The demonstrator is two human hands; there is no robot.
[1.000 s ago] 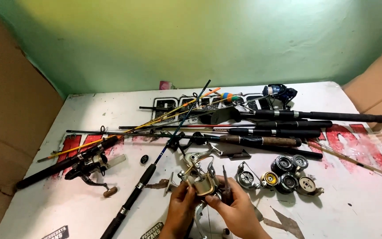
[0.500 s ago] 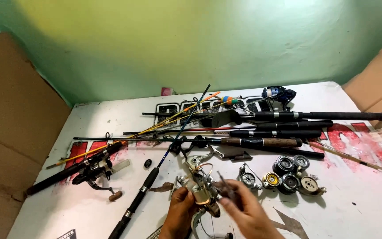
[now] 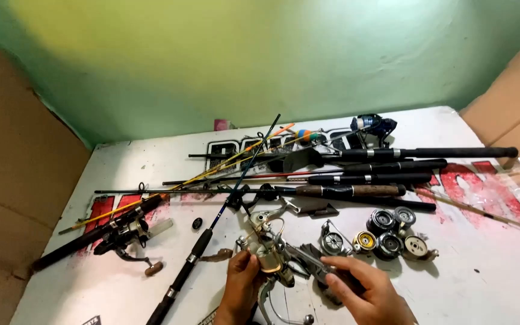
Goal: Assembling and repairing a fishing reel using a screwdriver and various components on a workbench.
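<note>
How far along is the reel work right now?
Looks done: several spools lie apart in a group, off any reel. In hand: the left hand grips a silver reel by its body while the right hand pinches a dark part beside it. Untouched: a black reel on its rod at left, a blue reel at the far edge, and the rods.

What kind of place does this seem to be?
Probably a small fishing-tackle repair bench. Many fishing rods lie across a white table, loose reel spools sit in a cluster, and both hands hold a spinning reel.
</note>
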